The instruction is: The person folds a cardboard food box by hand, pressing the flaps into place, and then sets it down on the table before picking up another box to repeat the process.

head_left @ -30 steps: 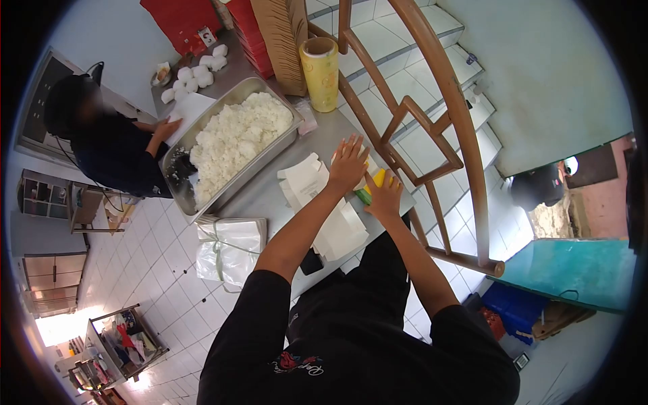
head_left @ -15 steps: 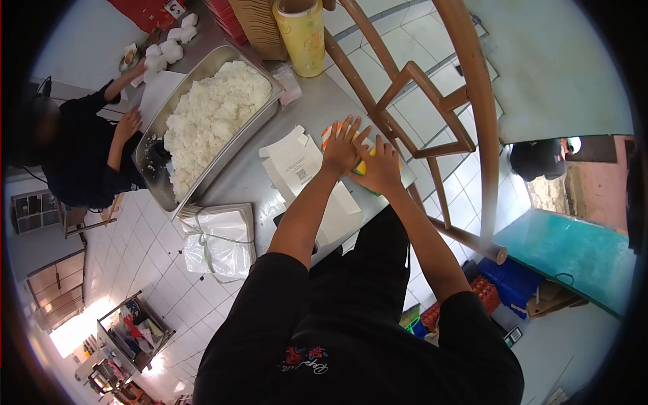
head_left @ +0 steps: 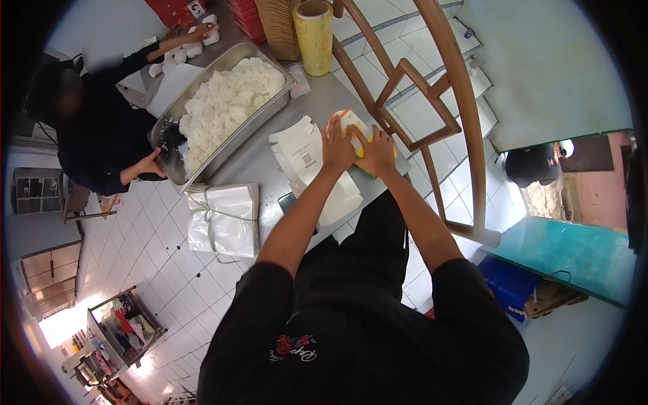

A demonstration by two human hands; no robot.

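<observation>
Both of my hands rest on a colourful packet [head_left: 345, 120], white with orange, yellow and green, at the right edge of the metal table. My left hand [head_left: 339, 146] lies on its left part, fingers stretched forward. Beside it my right hand [head_left: 376, 150] presses on the packet's right part with fingers spread. The two hands nearly touch, and they cover much of the packet. Unfolded white cardboard [head_left: 307, 158] with printed text lies just left of my hands, partly under my left forearm. A dark phone-like object [head_left: 287, 202] shows beside that forearm.
A metal tray [head_left: 233, 121] of white rice stands left, with a tied stack of white sheets [head_left: 223, 219] below. A co-worker's hand [head_left: 150, 164] touches the tray; the other reaches white bundles [head_left: 196, 48]. A yellow roll [head_left: 313, 40] and wooden railing [head_left: 476, 135] stand beyond.
My left hand has shifted slightly left and its fingers now point straighter forward. The co-worker has reached further toward the white bundles and put a hand on the tray. The view has shifted slightly.
</observation>
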